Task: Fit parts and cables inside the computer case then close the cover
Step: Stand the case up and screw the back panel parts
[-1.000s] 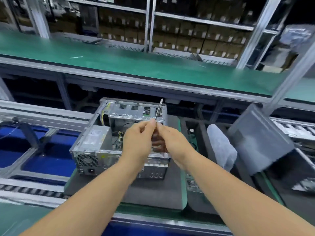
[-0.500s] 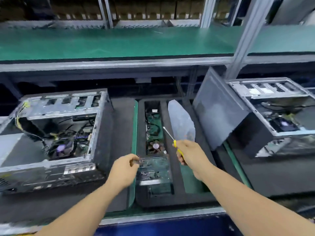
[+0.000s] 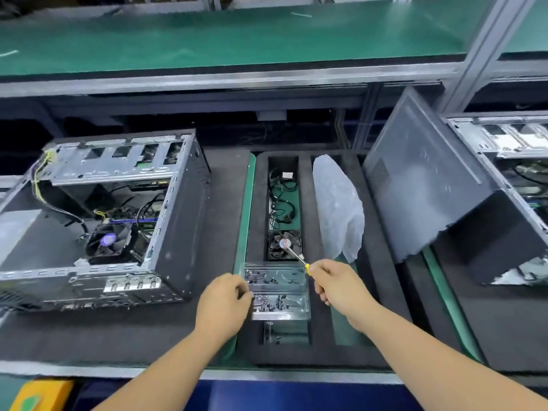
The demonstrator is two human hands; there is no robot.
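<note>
A clear screw tray holds small dark screws; the left hand curls at its edge, whether pinching anything I cannot tell. The right hand grips a screwdriver. The computer case lies open at the desk's left edge

Open computer case left of foam tray; cover right.

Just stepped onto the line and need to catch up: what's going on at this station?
A person is assembling a desktop PC. The right hand holds a yellow-handled screwdriver, while the left hand reaches into the clear screw tray in the black foam organizer. The open computer case sits to the left; its side cover leans on the right, not yet fitted.
</note>
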